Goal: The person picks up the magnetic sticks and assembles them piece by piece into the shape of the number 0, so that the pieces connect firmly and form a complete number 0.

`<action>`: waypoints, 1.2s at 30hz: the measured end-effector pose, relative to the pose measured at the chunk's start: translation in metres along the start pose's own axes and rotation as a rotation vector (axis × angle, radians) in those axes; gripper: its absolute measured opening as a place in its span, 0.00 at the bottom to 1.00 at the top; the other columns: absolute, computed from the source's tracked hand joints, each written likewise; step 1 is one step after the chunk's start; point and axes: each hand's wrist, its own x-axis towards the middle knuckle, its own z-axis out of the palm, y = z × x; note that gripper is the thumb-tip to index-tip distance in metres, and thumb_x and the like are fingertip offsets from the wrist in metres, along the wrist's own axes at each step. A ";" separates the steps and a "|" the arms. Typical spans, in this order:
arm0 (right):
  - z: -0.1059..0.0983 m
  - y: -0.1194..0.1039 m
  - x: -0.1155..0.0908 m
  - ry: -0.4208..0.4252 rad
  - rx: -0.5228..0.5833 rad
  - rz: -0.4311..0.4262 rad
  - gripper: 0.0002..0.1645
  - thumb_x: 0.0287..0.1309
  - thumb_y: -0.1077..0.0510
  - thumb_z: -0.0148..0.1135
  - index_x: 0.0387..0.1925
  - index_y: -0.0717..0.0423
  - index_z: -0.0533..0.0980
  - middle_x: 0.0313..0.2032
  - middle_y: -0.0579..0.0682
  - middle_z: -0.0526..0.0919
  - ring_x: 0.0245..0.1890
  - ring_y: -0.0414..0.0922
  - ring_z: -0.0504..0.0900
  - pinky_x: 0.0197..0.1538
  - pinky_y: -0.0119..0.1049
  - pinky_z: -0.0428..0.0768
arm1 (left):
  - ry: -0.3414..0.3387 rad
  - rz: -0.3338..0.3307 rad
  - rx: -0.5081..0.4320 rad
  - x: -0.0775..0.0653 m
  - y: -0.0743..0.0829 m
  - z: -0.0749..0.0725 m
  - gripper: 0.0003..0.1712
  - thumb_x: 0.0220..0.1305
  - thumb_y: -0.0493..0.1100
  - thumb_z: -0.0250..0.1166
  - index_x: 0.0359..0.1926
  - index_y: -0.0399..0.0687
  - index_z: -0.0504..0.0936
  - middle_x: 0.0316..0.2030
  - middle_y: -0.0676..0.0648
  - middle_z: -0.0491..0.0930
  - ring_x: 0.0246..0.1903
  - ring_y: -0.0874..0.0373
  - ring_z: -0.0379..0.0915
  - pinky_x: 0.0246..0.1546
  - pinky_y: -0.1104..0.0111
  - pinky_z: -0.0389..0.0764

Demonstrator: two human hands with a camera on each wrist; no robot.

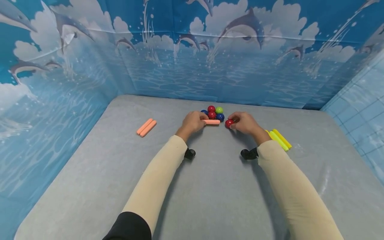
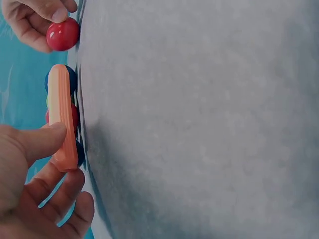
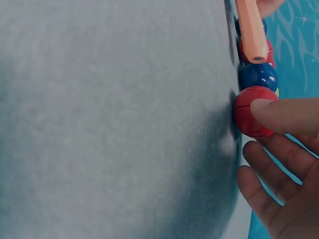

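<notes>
My left hand (image 1: pixel 193 122) pinches one end of an orange ridged stick (image 1: pixel 212 122) between thumb and fingers. The stick lies crosswise in front of a cluster of glossy balls. In that cluster are two red balls (image 1: pixel 211 115), a green ball (image 1: pixel 219 110) and blue balls (image 1: pixel 220 117), one of them partly hidden by my left hand. My right hand (image 1: pixel 243 122) pinches a separate red ball (image 1: pixel 229 123), just right of the cluster. In the right wrist view, the thumb presses on this held red ball (image 3: pixel 255 113), which sits beside a blue ball (image 3: pixel 258 75).
Two orange sticks (image 1: pixel 146 127) lie side by side on the left of the grey table (image 1: pixel 216 193). Several yellow sticks (image 1: pixel 280 139) lie near my right forearm, partly hidden by it. A dolphin-print curtain (image 1: pixel 168 70) hangs along the table's back and left edges.
</notes>
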 end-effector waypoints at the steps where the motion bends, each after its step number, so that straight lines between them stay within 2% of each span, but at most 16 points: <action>1: 0.000 0.001 0.000 0.002 0.001 -0.001 0.24 0.64 0.62 0.60 0.60 0.61 0.73 0.59 0.64 0.77 0.58 0.59 0.75 0.57 0.53 0.78 | -0.002 0.008 0.003 0.000 0.001 0.000 0.15 0.69 0.42 0.61 0.54 0.55 0.85 0.58 0.49 0.81 0.58 0.53 0.74 0.61 0.58 0.77; 6: 0.004 0.005 0.000 0.037 0.000 0.002 0.23 0.65 0.61 0.61 0.60 0.59 0.75 0.58 0.63 0.79 0.56 0.57 0.76 0.54 0.50 0.79 | 0.001 0.033 0.024 -0.001 0.008 0.003 0.15 0.68 0.42 0.63 0.54 0.54 0.86 0.57 0.50 0.82 0.59 0.54 0.74 0.60 0.60 0.77; 11: 0.007 0.006 0.000 0.050 0.002 0.004 0.22 0.65 0.61 0.61 0.60 0.58 0.76 0.59 0.62 0.79 0.56 0.57 0.76 0.55 0.50 0.79 | 0.001 0.055 0.015 0.001 0.010 0.008 0.14 0.68 0.41 0.63 0.53 0.54 0.86 0.56 0.50 0.83 0.59 0.54 0.74 0.60 0.60 0.77; 19: 0.006 0.001 -0.001 0.051 0.008 0.002 0.21 0.64 0.62 0.61 0.59 0.56 0.77 0.60 0.61 0.79 0.56 0.57 0.78 0.52 0.49 0.80 | -0.020 0.037 -0.004 0.001 0.013 0.011 0.15 0.69 0.43 0.63 0.55 0.54 0.85 0.57 0.50 0.82 0.58 0.55 0.75 0.59 0.61 0.78; 25: 0.004 -0.001 -0.003 0.047 -0.029 0.001 0.21 0.65 0.61 0.61 0.59 0.55 0.77 0.60 0.61 0.79 0.54 0.56 0.79 0.52 0.49 0.81 | 0.005 0.045 0.016 0.001 0.013 0.010 0.14 0.68 0.42 0.64 0.53 0.56 0.86 0.55 0.51 0.83 0.57 0.55 0.75 0.58 0.61 0.78; 28: 0.004 -0.001 -0.004 0.049 -0.032 0.002 0.21 0.65 0.61 0.62 0.59 0.55 0.77 0.60 0.60 0.79 0.54 0.56 0.79 0.51 0.47 0.81 | 0.005 0.062 0.034 0.002 0.013 0.009 0.15 0.67 0.42 0.64 0.53 0.56 0.86 0.55 0.51 0.82 0.57 0.55 0.75 0.57 0.61 0.78; 32: 0.003 0.000 -0.004 0.057 -0.036 0.003 0.20 0.64 0.61 0.62 0.58 0.55 0.78 0.60 0.60 0.79 0.53 0.56 0.79 0.50 0.47 0.81 | 0.009 0.117 0.076 0.006 0.010 0.004 0.15 0.69 0.45 0.62 0.54 0.56 0.86 0.55 0.49 0.79 0.55 0.53 0.75 0.54 0.60 0.78; 36: 0.002 -0.001 -0.005 0.049 -0.035 0.002 0.20 0.64 0.61 0.62 0.58 0.55 0.78 0.60 0.60 0.79 0.53 0.55 0.79 0.49 0.46 0.82 | 0.048 0.144 0.195 0.013 0.010 -0.007 0.15 0.71 0.45 0.59 0.55 0.57 0.85 0.52 0.49 0.78 0.49 0.54 0.75 0.47 0.60 0.79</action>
